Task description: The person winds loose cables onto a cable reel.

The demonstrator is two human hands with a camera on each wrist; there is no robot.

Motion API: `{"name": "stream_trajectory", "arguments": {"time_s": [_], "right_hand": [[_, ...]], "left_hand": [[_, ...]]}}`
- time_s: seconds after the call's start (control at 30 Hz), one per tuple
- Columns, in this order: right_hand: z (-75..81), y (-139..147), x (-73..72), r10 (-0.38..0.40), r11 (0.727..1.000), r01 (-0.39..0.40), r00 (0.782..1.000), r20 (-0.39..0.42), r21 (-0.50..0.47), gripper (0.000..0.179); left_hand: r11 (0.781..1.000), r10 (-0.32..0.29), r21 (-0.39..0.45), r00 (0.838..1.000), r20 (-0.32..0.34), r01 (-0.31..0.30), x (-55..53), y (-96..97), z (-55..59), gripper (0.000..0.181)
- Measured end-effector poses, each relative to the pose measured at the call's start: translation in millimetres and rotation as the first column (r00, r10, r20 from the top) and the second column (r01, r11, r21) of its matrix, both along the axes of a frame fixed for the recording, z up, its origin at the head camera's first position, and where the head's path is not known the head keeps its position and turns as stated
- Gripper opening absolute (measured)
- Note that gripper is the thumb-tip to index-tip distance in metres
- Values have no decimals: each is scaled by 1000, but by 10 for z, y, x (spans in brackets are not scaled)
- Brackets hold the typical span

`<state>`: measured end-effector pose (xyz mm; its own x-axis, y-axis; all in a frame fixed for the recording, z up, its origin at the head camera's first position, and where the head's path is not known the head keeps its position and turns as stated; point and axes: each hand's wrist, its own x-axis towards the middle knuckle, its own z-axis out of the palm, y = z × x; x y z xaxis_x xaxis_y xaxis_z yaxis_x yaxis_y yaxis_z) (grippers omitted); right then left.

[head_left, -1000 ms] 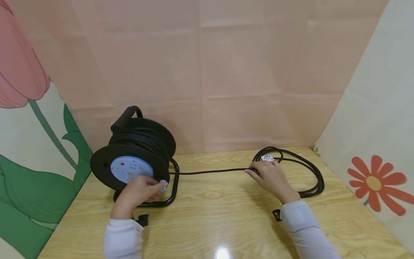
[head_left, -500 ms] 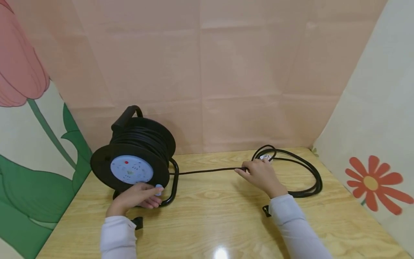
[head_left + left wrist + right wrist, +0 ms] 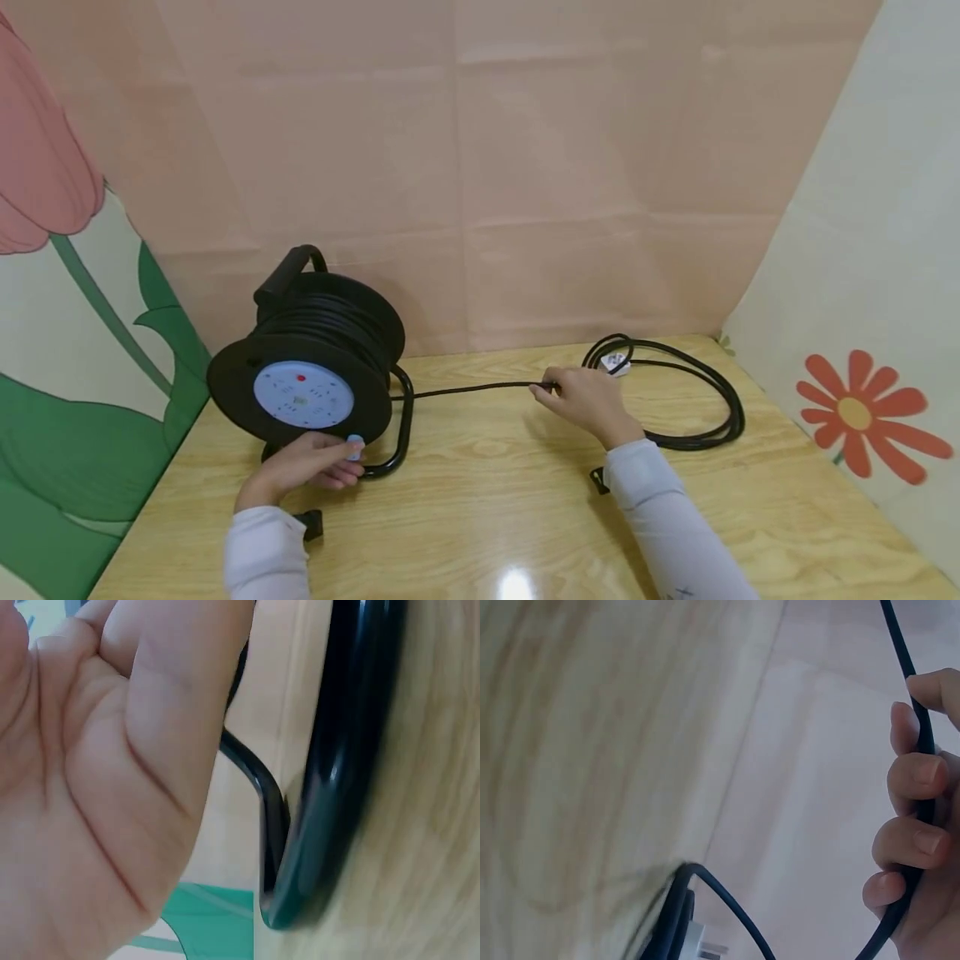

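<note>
- The left hand [image 3: 307,465] pinched the blue knob [image 3: 355,448] on the cable reel [image 3: 232,379], near the table's [image 3: 465,500] left edge.
- The right hand [image 3: 588,400] gripped the black cable [image 3: 472,388] stretching from the reel.
- A loose coil [image 3: 734,412] and white plug [image 3: 615,364] lay near the back right corner.

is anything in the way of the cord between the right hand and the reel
Only the black frame tube: the cord, held in the right hand, crosses it beside the reel; I cannot tell if they touch. Nothing else visible stands along that stretch; the left hand, at the blue knob, is clear of it.
</note>
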<state>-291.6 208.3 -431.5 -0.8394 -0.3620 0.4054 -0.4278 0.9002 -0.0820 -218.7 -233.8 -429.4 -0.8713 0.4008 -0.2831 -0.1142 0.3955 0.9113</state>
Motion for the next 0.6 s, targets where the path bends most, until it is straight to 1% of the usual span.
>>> {"name": "stream_trajectory", "arguments": {"time_s": [0.1, 0.17, 0.23, 0.3, 0.37, 0.43, 0.53, 0.6], "right_hand": [[-11, -42, 11, -8, 1000, 8, 1000, -5, 8, 27], [-4, -80, 8, -16, 1000, 16, 998, -53, 3, 30], [9, -124, -3, -42, 999, 41, 994, -104, -14, 35], [25, -175, -23, -75, 997, 72, 988, -138, -24, 40], [47, -237, -42, -94, 995, 90, 987, -130, -35, 43], [75, -304, -57, -93, 995, 89, 990, -104, -40, 43], [114, -403, -72, -70, 997, 67, 995, -65, -45, 39], [128, -458, -73, -62, 997, 60, 997, -48, -54, 36]], "left_hand": [[999, 28, -17, 1000, -12, -28, 3, -47, -25, 51], [998, 53, -27, 998, -17, -53, 3, -96, -39, 52], [997, 74, -34, 997, -30, -75, 8, -152, -58, 51], [994, 98, -35, 994, -40, -99, 24, -211, -78, 51], [989, 135, -45, 989, -51, -138, 46, -264, -98, 50], [983, 173, -57, 983, -64, -177, 70, -307, -114, 49], [964, 247, -83, 966, -79, -253, 101, -362, -131, 50], [950, 286, -104, 954, -95, -295, 121, -391, -137, 52]]}}
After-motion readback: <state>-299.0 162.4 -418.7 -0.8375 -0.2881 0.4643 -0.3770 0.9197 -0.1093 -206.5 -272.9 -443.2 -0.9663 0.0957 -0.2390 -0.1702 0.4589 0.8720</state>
